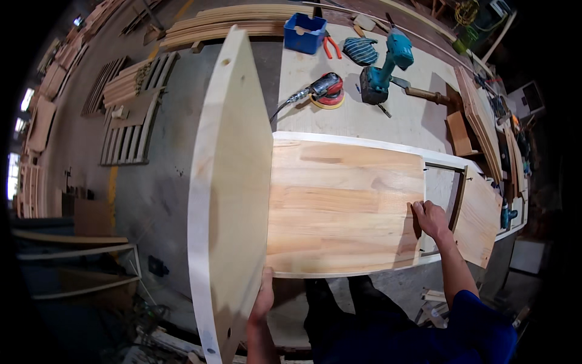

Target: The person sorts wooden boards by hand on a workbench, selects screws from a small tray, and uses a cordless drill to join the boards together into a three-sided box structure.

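Note:
A pale laminated wooden panel (345, 206) lies flat within a white-edged wooden frame (376, 147). My right hand (431, 219) is closed at the panel's right edge, with its fingers curled at the wood. At the left end rises a large upright board (239, 164) with a white edge and holes near its ends. My left hand (264, 295) grips the near left corner, where the flat panel meets that board; most of its fingers are hidden. Right of the panel, an opening in the frame shows, then a slanted wooden piece (476, 218).
Beyond the frame, a worktop (303, 73) carries a red and black sander (328, 91), a teal cordless drill (388, 67), a hammer (427, 95), red-handled pliers (331, 45), a striped cloth (361, 51) and a blue box (305, 33). Stacked planks (236, 24) and slatted pallets (136, 115) stand leftward.

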Tool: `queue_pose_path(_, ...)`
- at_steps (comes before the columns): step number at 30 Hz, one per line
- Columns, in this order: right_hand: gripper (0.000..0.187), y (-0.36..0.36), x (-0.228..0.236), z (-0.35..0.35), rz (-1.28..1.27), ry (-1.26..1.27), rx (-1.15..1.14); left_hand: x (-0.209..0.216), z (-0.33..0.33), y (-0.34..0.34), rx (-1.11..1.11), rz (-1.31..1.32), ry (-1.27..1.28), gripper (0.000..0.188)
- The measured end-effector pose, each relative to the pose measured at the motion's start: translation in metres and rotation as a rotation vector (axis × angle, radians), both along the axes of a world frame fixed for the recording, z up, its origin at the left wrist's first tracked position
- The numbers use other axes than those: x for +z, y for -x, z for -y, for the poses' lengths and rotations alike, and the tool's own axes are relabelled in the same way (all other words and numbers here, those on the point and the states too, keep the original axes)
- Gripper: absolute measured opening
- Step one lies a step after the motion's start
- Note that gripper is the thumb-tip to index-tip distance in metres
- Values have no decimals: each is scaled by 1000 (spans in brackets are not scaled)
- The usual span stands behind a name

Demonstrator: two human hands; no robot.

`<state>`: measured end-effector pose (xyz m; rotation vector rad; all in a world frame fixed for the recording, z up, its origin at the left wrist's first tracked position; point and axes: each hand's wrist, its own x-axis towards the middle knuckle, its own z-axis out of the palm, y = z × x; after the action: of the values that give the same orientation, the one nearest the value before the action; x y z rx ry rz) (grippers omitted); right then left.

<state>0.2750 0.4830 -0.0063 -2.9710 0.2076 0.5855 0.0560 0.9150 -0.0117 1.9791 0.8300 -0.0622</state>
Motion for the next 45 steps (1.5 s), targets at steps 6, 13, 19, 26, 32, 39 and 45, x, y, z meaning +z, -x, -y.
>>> queue_pose_path(6, 28, 30, -13, -14, 269, -269, -119, 6, 9, -10, 178, -196, -2, 41)
queue_pose_path(13, 29, 44, -45, -11, 447, -375, -124, -3, 8, -1, 248, -399, 147, 36)
queue_pose_path(19, 26, 37, -44, -4, 310, -567, -252, -4, 7, 6, 136, -417, 140, 41)
queue_pose_path(26, 30, 34, -42, 2, 199, -645, -263, 1, 2, 1, 14, -479, -83, 31)
queue_pose_path(32, 36, 36, -49, 6, 287, -519, -184, -2, -1, 13, -3, -492, 1, 54)
queue_pose_path(39, 37, 23, -36, 5, 340, -464, -184, -9, -5, 13, 92, -389, 185, 58)
queue_pose_path(45, 28, 32, -21, 27, 290, -625, -323, 8, 13, -21, 70, -501, 96, 65)
